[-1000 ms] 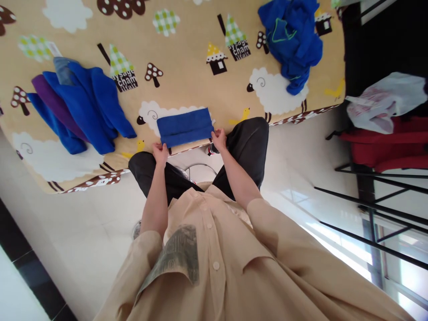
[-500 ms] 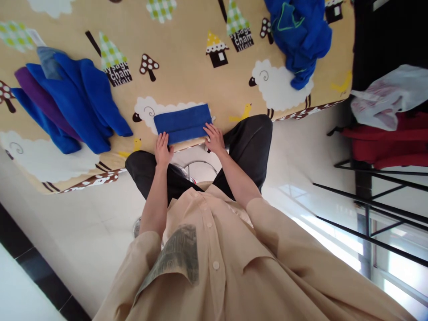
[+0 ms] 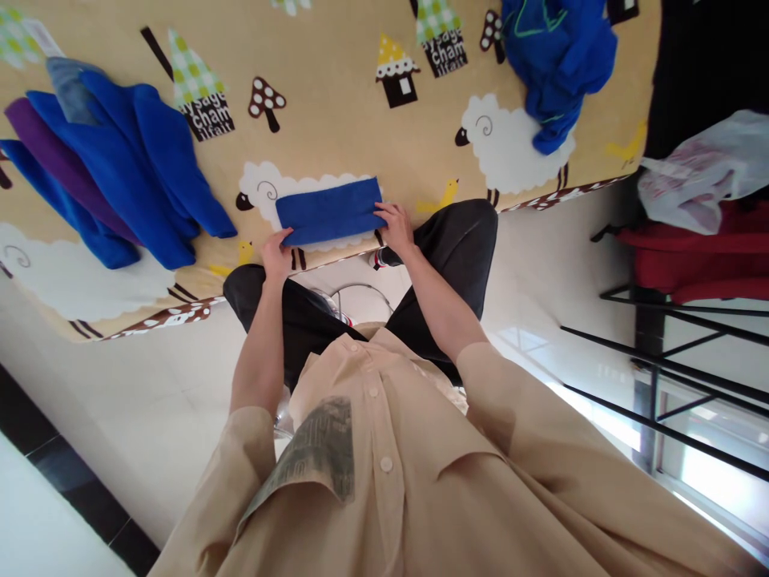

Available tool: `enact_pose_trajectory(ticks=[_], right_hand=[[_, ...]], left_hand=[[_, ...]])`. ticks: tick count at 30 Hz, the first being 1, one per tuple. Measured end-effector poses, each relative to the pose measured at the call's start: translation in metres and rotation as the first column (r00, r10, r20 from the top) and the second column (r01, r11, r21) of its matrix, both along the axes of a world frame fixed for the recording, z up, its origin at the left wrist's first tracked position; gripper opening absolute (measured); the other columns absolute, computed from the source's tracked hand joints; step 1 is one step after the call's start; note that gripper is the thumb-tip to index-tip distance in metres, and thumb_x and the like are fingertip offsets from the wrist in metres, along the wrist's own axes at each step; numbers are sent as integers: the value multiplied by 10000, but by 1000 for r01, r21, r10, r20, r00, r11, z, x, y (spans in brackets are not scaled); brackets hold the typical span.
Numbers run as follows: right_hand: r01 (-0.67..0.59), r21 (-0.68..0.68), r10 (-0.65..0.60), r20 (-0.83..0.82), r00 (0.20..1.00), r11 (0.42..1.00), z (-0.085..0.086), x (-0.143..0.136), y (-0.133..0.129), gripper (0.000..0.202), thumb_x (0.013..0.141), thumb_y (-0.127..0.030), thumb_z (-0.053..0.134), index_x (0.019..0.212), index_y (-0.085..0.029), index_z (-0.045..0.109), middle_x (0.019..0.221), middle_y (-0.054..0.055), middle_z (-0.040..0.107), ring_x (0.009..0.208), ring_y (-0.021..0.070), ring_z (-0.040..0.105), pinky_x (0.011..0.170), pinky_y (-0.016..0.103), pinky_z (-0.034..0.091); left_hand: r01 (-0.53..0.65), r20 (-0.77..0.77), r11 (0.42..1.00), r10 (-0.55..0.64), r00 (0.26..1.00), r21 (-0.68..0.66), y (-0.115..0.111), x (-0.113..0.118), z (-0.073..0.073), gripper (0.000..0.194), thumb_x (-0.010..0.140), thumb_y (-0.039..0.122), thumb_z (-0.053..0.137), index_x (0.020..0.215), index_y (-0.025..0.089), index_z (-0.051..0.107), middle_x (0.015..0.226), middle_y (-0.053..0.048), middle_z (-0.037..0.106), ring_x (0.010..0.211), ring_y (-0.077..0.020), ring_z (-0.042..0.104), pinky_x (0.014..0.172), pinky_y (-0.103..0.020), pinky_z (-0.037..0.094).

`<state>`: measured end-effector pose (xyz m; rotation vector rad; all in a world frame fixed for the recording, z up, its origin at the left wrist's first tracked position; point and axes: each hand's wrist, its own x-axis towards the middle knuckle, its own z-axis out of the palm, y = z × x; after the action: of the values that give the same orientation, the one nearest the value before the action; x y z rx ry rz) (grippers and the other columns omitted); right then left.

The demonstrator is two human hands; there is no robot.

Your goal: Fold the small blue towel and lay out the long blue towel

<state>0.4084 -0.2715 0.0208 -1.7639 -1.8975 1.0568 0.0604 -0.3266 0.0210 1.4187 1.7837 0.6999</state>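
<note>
The surface [image 3: 336, 104], under a sheep-print cover, carries everything here. Toward its left lies a spread of blue and purple clothing [image 3: 138, 160]; at the far right, a crumpled blue garment [image 3: 556, 72]. Between them, close to the near edge, the folded blue cloth [image 3: 330, 212] lies flat, its long axis running side to side, the right end tipped slightly away from the person.

The left hand [image 3: 276, 258] touches its near left corner, and the right hand [image 3: 397, 231] its right end; neither is nearer. The cloth lies between and slightly ahead of the hands. Each grip has fingertips on fabric, though at this size I can't tell whether they pinch or merely press.
</note>
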Motion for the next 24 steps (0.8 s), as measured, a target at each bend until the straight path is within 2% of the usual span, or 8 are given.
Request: enact_pose_trajectory(ticks=[2, 4, 8, 12, 15, 19, 24], right_hand=[[-37, 4, 38, -39, 999, 999, 2, 1, 2, 379, 848, -108, 573, 1161, -241, 740, 1460, 37, 608, 1438, 276, 441, 1252, 588, 282], [-54, -10, 52, -84, 995, 999, 1, 2, 4, 340, 840, -119, 595, 1120, -231, 750, 1406, 56, 649, 1402, 264, 493, 1244, 546, 314], [41, -82, -50, -113, 992, 996, -1, 5, 8, 274, 875, -221, 649, 1135, -190, 728, 1256, 98, 721, 1271, 271, 603, 1182, 493, 412], [155, -129, -171, -121, 978, 979, -5, 6, 10, 340, 960, -417, 624, 1199, -177, 661, 1196, 105, 725, 1252, 289, 604, 1137, 515, 450], [172, -138, -186, -96, 978, 975, -12, 6, 13, 388, 992, -515, 571, 1185, -188, 649, 1167, 105, 717, 1253, 292, 601, 1131, 503, 446], [193, -138, -197, -15, 980, 971, -26, 7, 19, 450, 992, -601, 528, 1160, -202, 651, 1125, 105, 717, 1230, 303, 612, 1124, 508, 439], [229, -126, -225, 49, 973, 965, -40, 4, 24, 468, 988, -596, 517, 1138, -179, 667, 1108, 123, 726, 1160, 306, 645, 1091, 512, 459]], left_hand=[[-17, -11, 1000, 17, 1000, -6, -1, -2, 3, 470, 776, 69, 517, 1184, 169, 726, 1248, -116, 703, 1243, -268, 608, 1190, -437, 395], [-24, -40, 1000, 23, 999, -16, -1, -3, 5, 418, 799, 101, 544, 1172, 160, 724, 1161, -124, 714, 1198, -274, 619, 1164, -443, 414], [-95, -77, 994, 90, 993, -63, -1, -3, 3, 299, 883, 285, 612, 1133, 144, 695, 940, -118, 684, 1066, -282, 645, 1088, -455, 467], [-166, -44, 982, 163, 986, -86, 3, -4, -9, 392, 948, 545, 540, 1027, 172, 628, 897, -116, 656, 949, -271, 655, 1007, -443, 511], [-201, -32, 974, 199, 979, -100, 6, -3, -19, 444, 951, 631, 482, 946, 201, 592, 861, -106, 640, 944, -278, 649, 999, -449, 507], [-245, -24, 965, 244, 969, -95, 9, -3, -27, 471, 935, 678, 484, 931, 218, 585, 866, -105, 646, 1006, -290, 642, 1023, -433, 484], [-276, -108, 950, 262, 959, -146, 16, 0, -31, 365, 974, 537, 473, 917, 200, 601, 906, -123, 687, 999, -296, 663, 1011, -426, 481]])
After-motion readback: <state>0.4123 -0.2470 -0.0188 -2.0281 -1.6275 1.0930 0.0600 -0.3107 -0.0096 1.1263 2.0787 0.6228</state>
